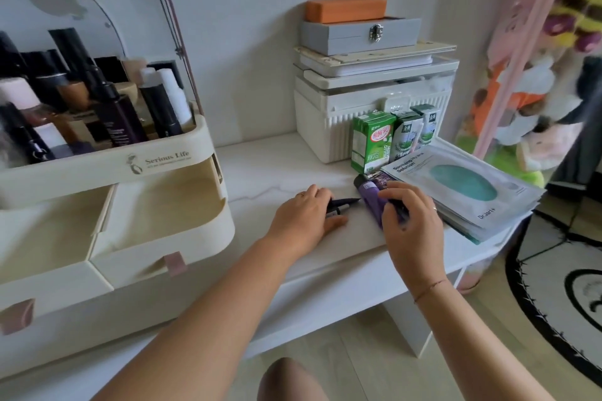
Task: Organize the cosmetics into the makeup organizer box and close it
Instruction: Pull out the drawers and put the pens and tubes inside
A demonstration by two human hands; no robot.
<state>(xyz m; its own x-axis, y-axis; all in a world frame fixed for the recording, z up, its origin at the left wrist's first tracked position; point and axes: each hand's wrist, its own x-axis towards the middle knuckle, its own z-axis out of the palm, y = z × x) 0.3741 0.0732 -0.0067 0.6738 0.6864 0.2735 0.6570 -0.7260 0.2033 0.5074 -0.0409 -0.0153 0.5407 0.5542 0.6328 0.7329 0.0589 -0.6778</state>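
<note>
**Both hands at the worktop's right half, cosmetics under the fingers**

I have the left hand (306, 215) lying palm-down on the white worktop (257, 179), fingers curled over a thin black pen-shaped cosmetic (345, 203); its tip projects to the right of the fingers; the hand covers the rest, and I cannot tell if the grasp is firm. The right hand (412, 225) has its fingertips closed on a dark slim item (400, 209) lying against the purple tube (374, 197); the tube lies flat on the worktop, touching the stack of sheet-mask packets (465, 192) at the right edge. Three small cartons (371, 143) stand behind the tube, against a ribbed white storage box (332, 127). The makeup organizer box (169, 159) occupies the left end; its clear lid (97, 0) is raised; bottles stand upright in the upper tray; both lower drawers (156, 205) are pulled out.
</note>
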